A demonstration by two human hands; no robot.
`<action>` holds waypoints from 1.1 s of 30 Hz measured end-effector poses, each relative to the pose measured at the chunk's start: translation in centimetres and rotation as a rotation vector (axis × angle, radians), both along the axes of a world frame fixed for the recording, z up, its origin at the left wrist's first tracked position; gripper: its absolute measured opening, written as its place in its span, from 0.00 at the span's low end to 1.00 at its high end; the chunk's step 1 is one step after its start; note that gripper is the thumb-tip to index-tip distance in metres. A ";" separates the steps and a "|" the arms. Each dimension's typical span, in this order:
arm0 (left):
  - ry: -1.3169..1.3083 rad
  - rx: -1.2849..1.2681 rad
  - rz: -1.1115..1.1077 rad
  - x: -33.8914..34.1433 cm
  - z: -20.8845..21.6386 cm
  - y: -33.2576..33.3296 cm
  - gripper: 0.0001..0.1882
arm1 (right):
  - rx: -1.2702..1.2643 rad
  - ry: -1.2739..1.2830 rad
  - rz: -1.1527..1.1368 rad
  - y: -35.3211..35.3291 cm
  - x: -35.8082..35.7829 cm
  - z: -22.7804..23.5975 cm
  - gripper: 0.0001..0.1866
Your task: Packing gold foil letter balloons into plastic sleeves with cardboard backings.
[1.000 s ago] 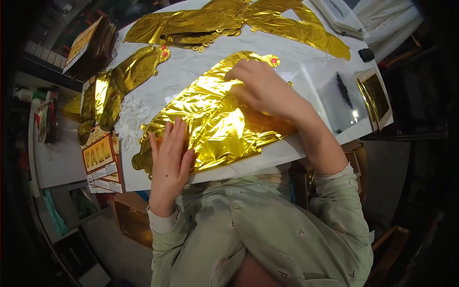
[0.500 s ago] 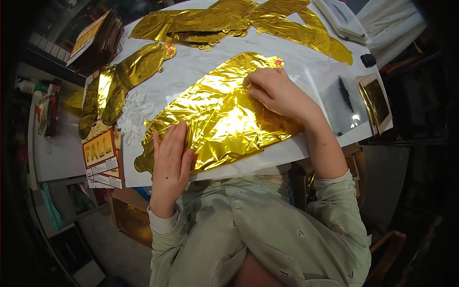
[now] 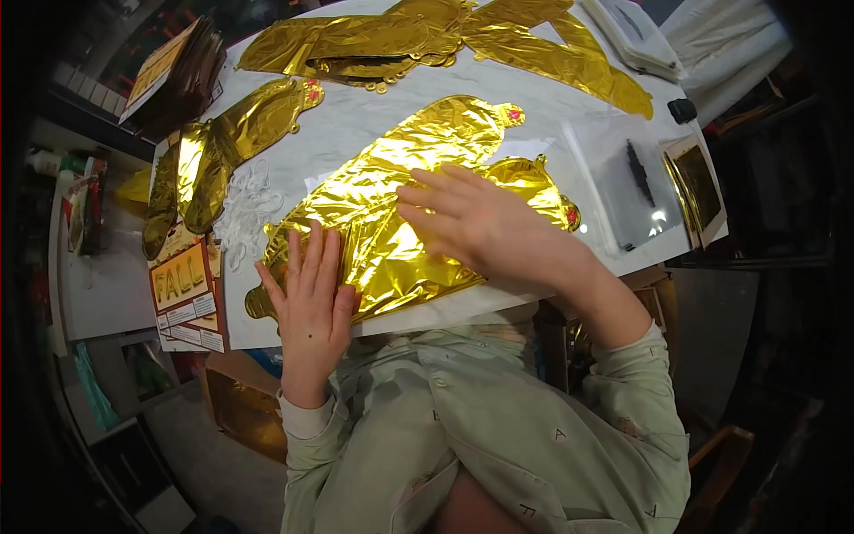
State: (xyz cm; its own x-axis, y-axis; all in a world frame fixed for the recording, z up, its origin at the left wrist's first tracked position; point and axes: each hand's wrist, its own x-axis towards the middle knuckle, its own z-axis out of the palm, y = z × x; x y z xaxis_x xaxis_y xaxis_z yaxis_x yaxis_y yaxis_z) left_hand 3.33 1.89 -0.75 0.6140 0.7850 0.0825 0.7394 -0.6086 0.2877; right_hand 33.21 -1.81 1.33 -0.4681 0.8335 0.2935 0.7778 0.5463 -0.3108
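Sliding leftward since before, the right hand now lies flat, fingers spread, mid-way along the crinkled gold foil balloon on the white tabletop; the left hand presses open-palmed on its near end, gripping nothing.

More gold foil balloons lie flat along the far edge of the white tabletop. A clear plastic bag sits at the right, and a printed orange card lies at the left edge.
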 end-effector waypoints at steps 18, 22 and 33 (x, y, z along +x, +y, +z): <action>-0.058 0.000 0.072 -2.9 -1.3 0.0 0.32 | -0.053 0.007 -0.324 -6.3 -2.6 -3.3 0.28; -0.064 -0.047 0.090 -3.5 -0.9 -0.2 0.31 | -0.047 0.108 -0.367 -6.2 -2.9 -3.8 0.30; -0.214 -0.106 0.172 -6.7 -1.1 1.1 0.29 | -0.081 0.074 -0.472 -6.7 -3.2 -3.4 0.31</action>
